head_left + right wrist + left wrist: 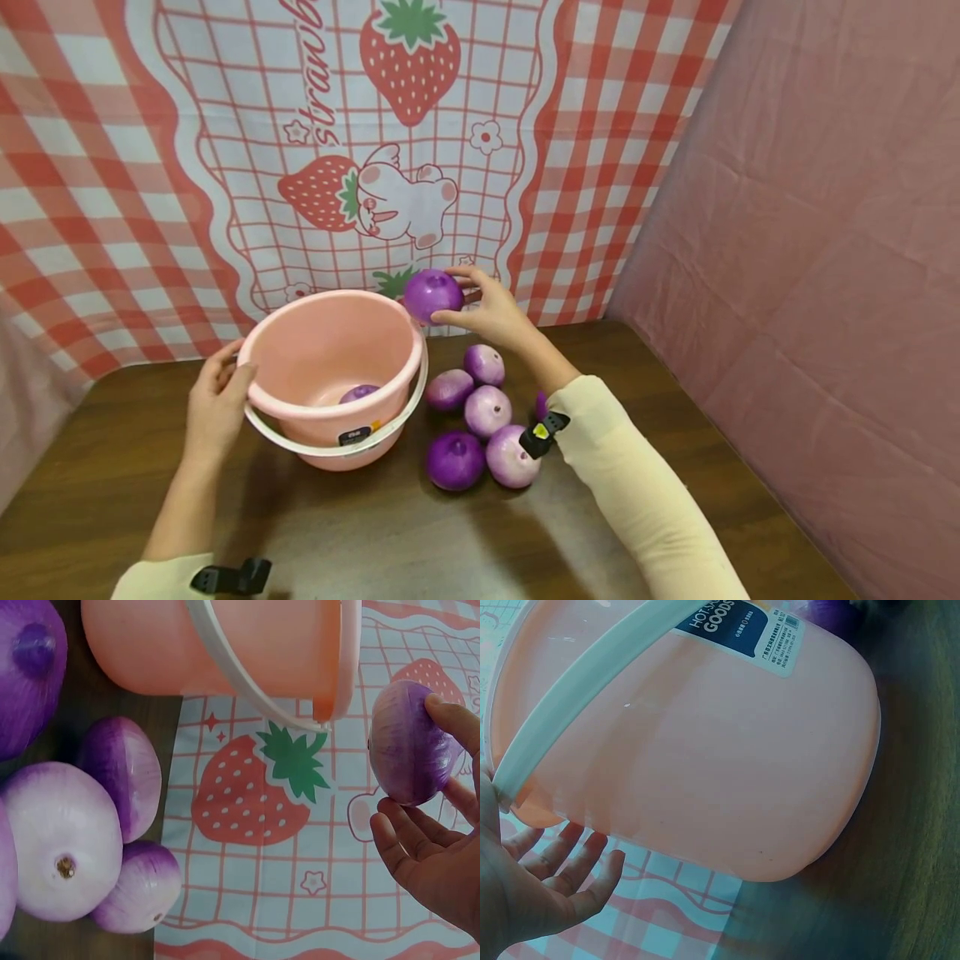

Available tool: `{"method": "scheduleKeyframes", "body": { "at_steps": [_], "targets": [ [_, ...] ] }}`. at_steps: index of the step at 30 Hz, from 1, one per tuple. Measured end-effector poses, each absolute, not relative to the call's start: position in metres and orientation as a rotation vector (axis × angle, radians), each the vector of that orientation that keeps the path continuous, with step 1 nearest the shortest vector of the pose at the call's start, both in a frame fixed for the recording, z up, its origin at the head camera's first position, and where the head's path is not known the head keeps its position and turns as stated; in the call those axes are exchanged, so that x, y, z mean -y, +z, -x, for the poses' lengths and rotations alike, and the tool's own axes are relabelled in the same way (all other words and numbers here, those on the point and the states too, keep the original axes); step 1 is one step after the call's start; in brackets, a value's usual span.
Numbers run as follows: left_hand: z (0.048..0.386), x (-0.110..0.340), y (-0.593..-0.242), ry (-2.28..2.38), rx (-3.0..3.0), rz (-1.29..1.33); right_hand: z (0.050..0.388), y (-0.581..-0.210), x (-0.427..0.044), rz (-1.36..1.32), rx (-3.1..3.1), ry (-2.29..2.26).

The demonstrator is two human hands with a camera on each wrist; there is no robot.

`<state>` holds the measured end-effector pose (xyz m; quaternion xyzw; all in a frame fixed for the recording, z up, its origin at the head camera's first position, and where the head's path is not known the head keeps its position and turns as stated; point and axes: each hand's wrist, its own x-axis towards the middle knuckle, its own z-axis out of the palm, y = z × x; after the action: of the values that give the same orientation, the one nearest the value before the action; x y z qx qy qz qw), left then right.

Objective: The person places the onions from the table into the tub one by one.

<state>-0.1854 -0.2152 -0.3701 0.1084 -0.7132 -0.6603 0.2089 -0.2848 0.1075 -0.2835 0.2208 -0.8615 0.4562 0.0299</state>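
Observation:
A pink bucket (322,342) with a white handle (401,421) stands on the table. My left hand (213,408) holds its left rim, with the thumb over the edge; in the left wrist view the other fingers are bent below the rim, beside the bucket wall (727,765). In the bucket lies a purple onion (358,393), partly hidden by the front rim. My right hand (491,315) grips another purple onion (432,296) between thumb and fingers, in the air beside the bucket's right rim. The right wrist view shows this onion (412,742) with a paler side.
Several purple and whitish onions (487,410) sit close together on the brown table (360,533), right of the bucket. One more onion (541,405) is mostly hidden behind the right wrist. A strawberry-print cloth (480,192) hangs behind; a pink cloth (787,250) hangs at the right.

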Motion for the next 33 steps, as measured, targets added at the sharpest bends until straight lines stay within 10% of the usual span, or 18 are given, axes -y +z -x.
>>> {"method": "scheduleKeyframes", "body": {
  "at_steps": [33],
  "targets": [
    [0.187,0.215,-0.371,-1.835,1.976,-0.332,0.284,-0.289,-0.071,-0.783,2.607,1.471]
  ]
}}
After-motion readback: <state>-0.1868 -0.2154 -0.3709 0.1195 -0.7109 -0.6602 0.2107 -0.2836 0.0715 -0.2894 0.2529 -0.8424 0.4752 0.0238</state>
